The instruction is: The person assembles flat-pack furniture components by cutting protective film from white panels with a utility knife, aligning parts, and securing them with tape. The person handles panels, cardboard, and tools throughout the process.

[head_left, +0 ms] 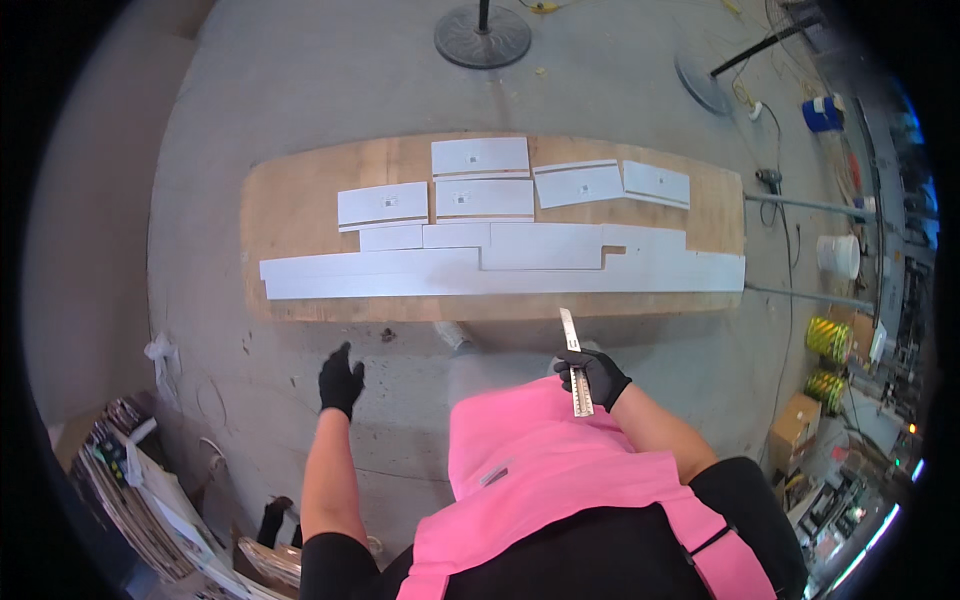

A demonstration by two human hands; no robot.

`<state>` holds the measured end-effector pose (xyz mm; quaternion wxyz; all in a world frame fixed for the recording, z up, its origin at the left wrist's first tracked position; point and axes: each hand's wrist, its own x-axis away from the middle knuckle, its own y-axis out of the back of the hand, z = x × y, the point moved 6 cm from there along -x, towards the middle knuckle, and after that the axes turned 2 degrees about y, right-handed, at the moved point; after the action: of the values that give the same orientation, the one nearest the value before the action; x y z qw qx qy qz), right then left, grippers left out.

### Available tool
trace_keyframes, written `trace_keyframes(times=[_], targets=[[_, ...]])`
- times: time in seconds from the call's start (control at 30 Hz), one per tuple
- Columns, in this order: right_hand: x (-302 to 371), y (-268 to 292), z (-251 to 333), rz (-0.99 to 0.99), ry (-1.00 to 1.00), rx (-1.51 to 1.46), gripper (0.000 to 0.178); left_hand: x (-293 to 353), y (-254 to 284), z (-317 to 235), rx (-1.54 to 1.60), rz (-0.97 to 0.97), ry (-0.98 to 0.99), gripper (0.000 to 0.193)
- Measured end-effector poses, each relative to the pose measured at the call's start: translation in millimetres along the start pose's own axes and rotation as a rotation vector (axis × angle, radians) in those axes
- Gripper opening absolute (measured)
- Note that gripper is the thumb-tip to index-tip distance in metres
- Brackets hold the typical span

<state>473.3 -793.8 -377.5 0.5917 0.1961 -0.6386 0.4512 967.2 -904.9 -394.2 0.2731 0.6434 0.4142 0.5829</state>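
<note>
My left hand (341,382), in a black glove, hangs in the air in front of the table's near edge, left of centre. Its fingers point forward with the thumb a little apart, and it holds nothing. My right hand (597,377), also gloved in black, is closed round a pale folding ruler (571,331). One end of the ruler points toward the table and the other, with tick marks, sticks out below the fingers. Ahead lies a long white panel (370,277) with notched cutouts, along the table's near side. White pieces (545,246) fit against its far edge.
The wooden table (290,190) also bears several white labelled boards (480,158) behind the panel. Two metal bars (810,203) reach from its right end. Round stand bases (482,38), a blue bucket (823,114), a white bucket (838,257) and a cardboard box (795,430) stand around.
</note>
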Motion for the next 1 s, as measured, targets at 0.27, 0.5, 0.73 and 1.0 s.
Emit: trace_keyframes(times=[0.27,0.5,0.73,1.0], targets=[[-15.5,-61.5,2.5,-0.063,0.039,0.021,0.021,-192.8,-30.8,-9.0,0.183,0.123,-0.039,0.053],[-123.8,-42.0,-21.7,-0.046,0.019,-0.244,0.019,-301.1,-83.6,-119.3,-0.140,0.067,-0.362,0.059],[-198.6,-11.4,-57.8,-0.140,-0.017,-0.330,0.021,-436.3,-101.9,-134.7,-0.516,-0.001,-0.350,0.114],[-214.4,-10.8,-60.3,-0.096,-0.090,-0.503,0.022,-467.3,-115.0,-147.2,-0.473,0.094,-0.414,0.127]])
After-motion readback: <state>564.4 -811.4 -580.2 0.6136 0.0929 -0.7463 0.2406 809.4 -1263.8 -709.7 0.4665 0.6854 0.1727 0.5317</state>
